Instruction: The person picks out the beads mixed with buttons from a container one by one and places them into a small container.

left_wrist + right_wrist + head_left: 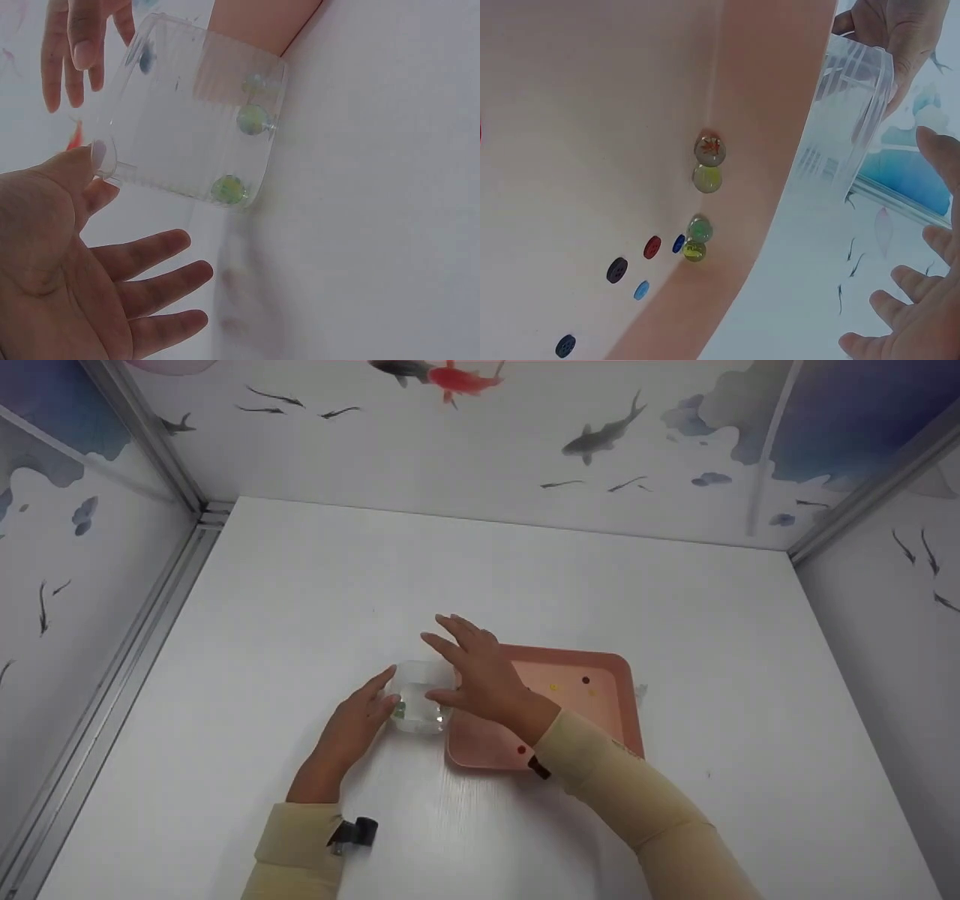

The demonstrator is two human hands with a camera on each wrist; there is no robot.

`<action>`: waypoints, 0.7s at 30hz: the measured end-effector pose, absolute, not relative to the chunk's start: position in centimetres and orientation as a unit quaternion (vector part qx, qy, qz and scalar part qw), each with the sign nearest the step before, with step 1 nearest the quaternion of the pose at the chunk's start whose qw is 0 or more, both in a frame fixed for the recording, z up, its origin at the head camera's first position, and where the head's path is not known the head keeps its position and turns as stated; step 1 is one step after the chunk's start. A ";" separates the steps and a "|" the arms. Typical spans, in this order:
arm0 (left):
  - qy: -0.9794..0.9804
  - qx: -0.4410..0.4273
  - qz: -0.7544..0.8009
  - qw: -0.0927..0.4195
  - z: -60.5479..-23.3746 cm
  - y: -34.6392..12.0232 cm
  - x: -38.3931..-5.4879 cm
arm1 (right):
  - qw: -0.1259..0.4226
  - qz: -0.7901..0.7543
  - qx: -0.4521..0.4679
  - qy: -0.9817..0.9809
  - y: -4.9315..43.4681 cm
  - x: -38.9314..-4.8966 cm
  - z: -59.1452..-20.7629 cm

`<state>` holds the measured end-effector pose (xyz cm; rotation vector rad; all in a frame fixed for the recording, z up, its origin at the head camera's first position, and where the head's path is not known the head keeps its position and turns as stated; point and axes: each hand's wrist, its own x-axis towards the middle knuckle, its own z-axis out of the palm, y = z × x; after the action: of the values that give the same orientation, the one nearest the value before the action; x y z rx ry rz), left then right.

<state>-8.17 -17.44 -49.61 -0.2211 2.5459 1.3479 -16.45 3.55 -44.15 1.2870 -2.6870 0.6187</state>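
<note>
A clear plastic container stands on the table against the left side of a pink tray. My left hand pinches the container's edge between thumb and forefinger, and its other fingers are spread in the left wrist view. Greenish glass marbles lie at the bottom of the container. With fingers extended and apart, my right hand hovers over the container and the tray's left edge, holding nothing. Inside the tray, the right wrist view shows several marbles along one side and several buttons in black, red and blue.
The white table is enclosed by a back panel with painted fish and by side panels in metal frames. A small clear object shows just beyond the tray's right edge. Dark cameras sit on both wrists.
</note>
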 end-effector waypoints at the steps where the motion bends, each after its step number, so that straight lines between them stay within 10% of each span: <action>1: 0.874 -0.076 0.464 0.126 -49.6 -17.4 -8.2 | 0.050 0.208 0.421 -0.881 3.6 -16.5 -44.2; 21: 0.877 -0.068 0.462 0.114 -49.6 -17.4 -8.1 | -0.014 0.246 0.329 -0.912 5.2 -16.7 -43.6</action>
<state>-8.14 -17.41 -49.65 -0.1980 2.5717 1.3534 -16.68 5.17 -43.59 1.0413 -2.8897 0.7798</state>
